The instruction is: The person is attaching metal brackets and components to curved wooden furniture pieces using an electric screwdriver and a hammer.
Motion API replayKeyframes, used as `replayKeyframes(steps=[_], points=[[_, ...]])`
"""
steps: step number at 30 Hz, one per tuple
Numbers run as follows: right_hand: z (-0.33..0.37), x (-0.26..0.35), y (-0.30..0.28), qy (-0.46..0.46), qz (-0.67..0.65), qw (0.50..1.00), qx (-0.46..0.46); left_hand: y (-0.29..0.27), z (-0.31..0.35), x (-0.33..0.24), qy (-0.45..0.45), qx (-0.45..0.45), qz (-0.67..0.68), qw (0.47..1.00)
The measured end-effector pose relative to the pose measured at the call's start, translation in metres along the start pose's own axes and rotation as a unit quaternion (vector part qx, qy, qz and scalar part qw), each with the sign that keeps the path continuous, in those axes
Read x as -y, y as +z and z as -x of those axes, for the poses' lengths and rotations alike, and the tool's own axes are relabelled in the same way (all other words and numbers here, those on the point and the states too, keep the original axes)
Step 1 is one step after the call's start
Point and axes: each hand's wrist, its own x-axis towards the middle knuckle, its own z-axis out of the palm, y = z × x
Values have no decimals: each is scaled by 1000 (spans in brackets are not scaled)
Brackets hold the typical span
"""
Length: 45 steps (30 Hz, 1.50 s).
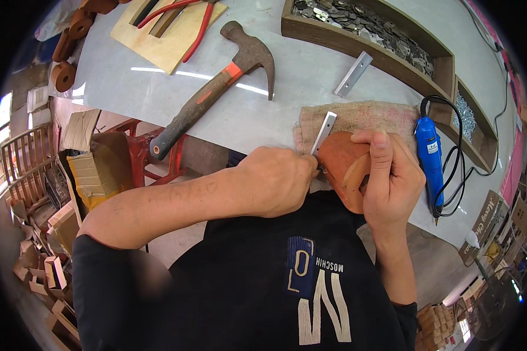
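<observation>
My right hand is closed round a reddish-brown wooden piece with rounded edges and an opening in it, its thumb up along the side. My left hand is clenched at the piece's left side. A narrow silvery metal strip with small holes sticks up from the left fingers, close against the wood; its lower end is hidden. Under and behind the wood lies a folded tan cloth at the table's near edge. A second metal strip rests on the table beyond the cloth.
A claw hammer lies left, its handle past the table edge. Behind it, red-handled pliers rest on a pale board. A wooden tray holds metal plates; another holds small screws. A corded blue rotary tool lies right.
</observation>
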Motion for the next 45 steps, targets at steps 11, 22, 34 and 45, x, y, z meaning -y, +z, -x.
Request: replayKeyframes(steps=[11,22,34,45], points=[[0,3,-3,2,21,1000,9,9,-3,1,-19,18,101,995],[-5,3,-14,9,20,998,63,-59,46,16,-69,-142,120,980],[27,13,-46,-23,106,993,56,-99,49,152,-243,-493,-345,760],[-9,-43,-57,163,-318,911,205,-120,39,204,-173,-591,-311,724]])
